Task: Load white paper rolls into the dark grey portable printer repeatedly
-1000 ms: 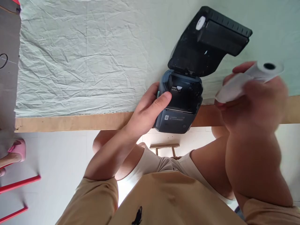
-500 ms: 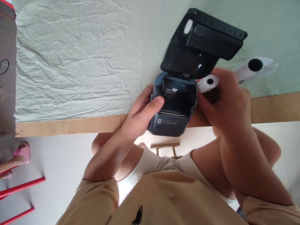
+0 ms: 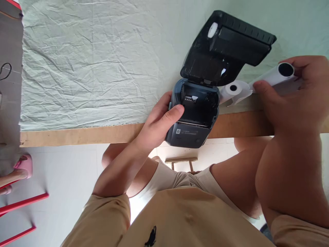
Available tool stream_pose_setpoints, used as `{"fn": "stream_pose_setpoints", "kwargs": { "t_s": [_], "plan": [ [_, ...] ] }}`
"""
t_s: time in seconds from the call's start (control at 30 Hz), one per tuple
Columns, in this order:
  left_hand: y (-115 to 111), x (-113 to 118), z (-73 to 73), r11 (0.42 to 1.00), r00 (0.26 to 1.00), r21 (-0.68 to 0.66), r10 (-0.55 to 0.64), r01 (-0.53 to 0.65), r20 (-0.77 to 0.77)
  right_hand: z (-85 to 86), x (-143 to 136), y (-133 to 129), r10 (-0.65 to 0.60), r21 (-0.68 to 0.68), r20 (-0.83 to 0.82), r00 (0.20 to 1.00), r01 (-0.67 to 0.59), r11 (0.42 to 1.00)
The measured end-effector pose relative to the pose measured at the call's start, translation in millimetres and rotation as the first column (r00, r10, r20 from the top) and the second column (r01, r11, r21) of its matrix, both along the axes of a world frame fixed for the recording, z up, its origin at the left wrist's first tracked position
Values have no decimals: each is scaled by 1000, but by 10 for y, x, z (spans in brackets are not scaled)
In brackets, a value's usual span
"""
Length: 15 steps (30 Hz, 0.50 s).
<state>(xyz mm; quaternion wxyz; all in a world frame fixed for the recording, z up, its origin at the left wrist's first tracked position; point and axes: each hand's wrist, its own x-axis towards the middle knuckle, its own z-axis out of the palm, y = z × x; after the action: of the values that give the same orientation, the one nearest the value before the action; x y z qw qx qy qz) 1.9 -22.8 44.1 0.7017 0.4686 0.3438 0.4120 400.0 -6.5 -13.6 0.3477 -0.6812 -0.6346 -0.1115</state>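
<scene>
A dark label printer [image 3: 190,135] rests at the table's front edge, its black lid [image 3: 226,48] swung up and back. The paper bay [image 3: 196,106] holds no roll; white scraps show in it and on the lid. My left hand [image 3: 159,123] grips the printer's left side, thumb over the rim. Right of the printer lies a small white paper roll [image 3: 232,90] with a loose end. Farther right, my right hand [image 3: 295,92] is closed on a larger white roll [image 3: 273,75], its dark core facing me.
A pale green cloth [image 3: 89,68] covers the table, with a wooden edge [image 3: 77,134] along the front. A wooden stool [image 3: 181,160] shows below. At the lower left are red metal bars [image 3: 25,203] and a person's foot in a pink slipper [image 3: 25,165].
My right hand has let go of the small roll and moved right, taking hold of the larger one. The printer and my left hand appear slightly farther right.
</scene>
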Motion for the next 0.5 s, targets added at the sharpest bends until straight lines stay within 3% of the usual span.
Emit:
{"fn": "stream_pose_setpoints", "kwargs": {
  "t_s": [0.17,0.33,0.4,0.5],
  "plan": [
    [36,-13,-13,1000,1000,7,-23,23,14,101,-220,-140,127,45,-2,992,-127,991],
    [45,-18,-27,999,999,24,-32,31,19,141,-358,-148,199,-37,17,980,-198,979],
    [42,-15,-31,999,1000,27,-23,22,14,184,-367,-150,190,8,29,981,-190,982],
    [42,-10,-34,1000,1000,14,-7,7,-20,381,-435,-216,218,148,-54,975,-208,967]
  ]
}}
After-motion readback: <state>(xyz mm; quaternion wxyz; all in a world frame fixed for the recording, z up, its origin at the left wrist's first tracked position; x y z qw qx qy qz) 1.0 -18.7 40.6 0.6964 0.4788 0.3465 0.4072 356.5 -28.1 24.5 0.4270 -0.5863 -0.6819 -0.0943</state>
